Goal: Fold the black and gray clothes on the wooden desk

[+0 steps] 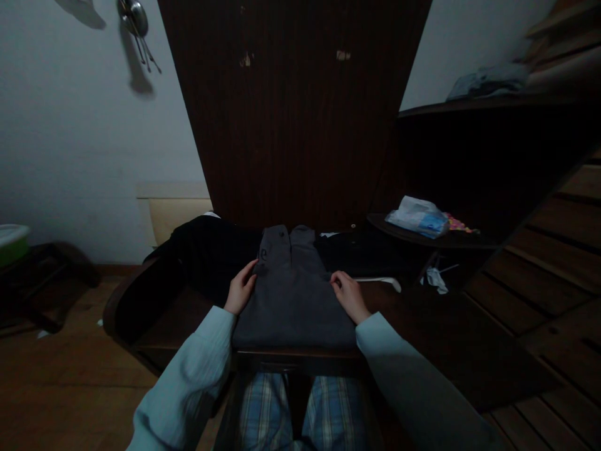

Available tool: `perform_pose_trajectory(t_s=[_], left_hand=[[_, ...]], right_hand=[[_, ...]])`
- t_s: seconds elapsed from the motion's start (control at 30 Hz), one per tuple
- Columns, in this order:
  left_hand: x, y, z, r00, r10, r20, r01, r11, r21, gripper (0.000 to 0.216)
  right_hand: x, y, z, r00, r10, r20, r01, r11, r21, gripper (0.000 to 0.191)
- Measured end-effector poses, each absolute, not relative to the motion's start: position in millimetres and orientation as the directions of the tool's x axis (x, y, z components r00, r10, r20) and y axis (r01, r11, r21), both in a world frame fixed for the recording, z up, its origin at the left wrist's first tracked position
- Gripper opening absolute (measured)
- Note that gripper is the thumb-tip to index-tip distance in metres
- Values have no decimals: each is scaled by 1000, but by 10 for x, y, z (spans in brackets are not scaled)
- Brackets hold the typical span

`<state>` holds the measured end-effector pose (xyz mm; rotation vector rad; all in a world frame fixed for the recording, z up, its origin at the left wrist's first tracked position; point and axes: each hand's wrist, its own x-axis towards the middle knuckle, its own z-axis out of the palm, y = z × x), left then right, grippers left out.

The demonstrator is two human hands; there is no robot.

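Observation:
A pair of dark grey trousers (pixel 295 294) lies folded on the dark wooden bench top in front of me, waistband pointing away. At its left edge, just below the waist, my left hand (pixel 241 289) has fingers and thumb closed on the cloth. On the opposite edge, my right hand (pixel 347 294) pinches the fabric with curled fingers. The lower folded edge of the trousers runs along the bench's front, above my knees. What lies under the cloth at my fingertips is hidden.
Black clothing (pixel 211 250) is heaped to the left, with more black cloth (pixel 361 254) to the right. A white hanger end (pixel 392 284) sticks out there. A plastic packet (pixel 417 216) sits on the right shelf. A tall dark panel (pixel 291 125) rises behind the bench.

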<state>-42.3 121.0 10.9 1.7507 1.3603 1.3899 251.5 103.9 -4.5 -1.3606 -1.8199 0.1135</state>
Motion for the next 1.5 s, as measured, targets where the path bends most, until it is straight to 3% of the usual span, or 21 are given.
perform_pose_trajectory(t_s=[0.17,0.33,0.7,0.87,1.03,1.23,1.5], left_hand=[[-432,1201,100,-171,897,408,357,-330,874,45],[-428,1215,80,-279,893,353,355,-246,902,29],[-408,1175,126,-215,825,523,444,-394,805,14],[-434,1193,111,-198,882,427,517,-276,810,17],[-459,1245,87,-192,924,331,438,-221,871,19],[-452,1219,124,-185,919,349,453,-235,860,21],[-546,1310,8,-359,899,250,284,-150,947,36]], right_hand=[[2493,1007,-20,-34,824,566,747,397,-534,25],[2452,985,-8,6,858,513,808,298,-508,26],[2405,954,32,99,835,541,874,187,-448,27],[2422,952,16,102,869,485,892,136,-431,26],[2447,972,0,10,901,433,879,198,-433,26],[2431,985,0,-66,919,389,887,233,-399,29],[2434,987,-27,-23,909,417,845,240,-477,28]])
